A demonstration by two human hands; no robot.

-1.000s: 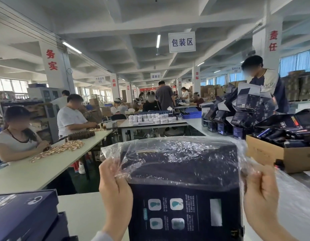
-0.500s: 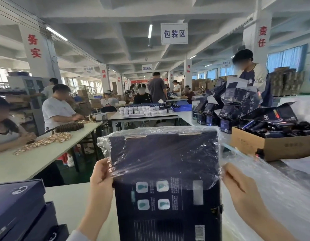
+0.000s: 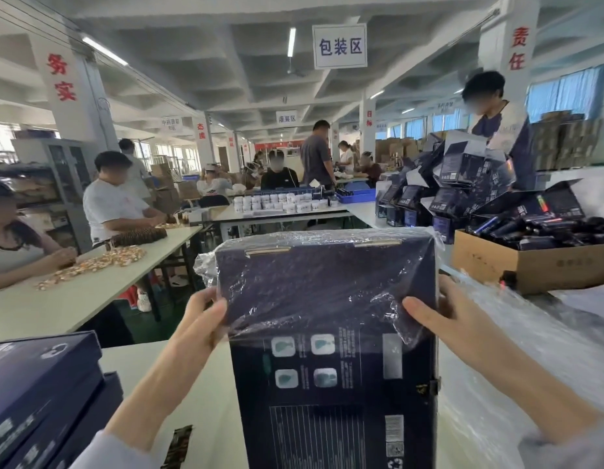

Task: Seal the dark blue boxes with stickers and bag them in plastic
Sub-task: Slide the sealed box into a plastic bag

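Dark blue box (image 3: 331,377): upright on the white table (image 3: 199,394), upper part sheathed in a clear plastic bag (image 3: 324,286). Left hand (image 3: 201,319) and right hand (image 3: 442,316): each pinches the bag's hem against a box side. Risks: thin film may tear on top corners if pulled unevenly; hem may bunch; box may tip.
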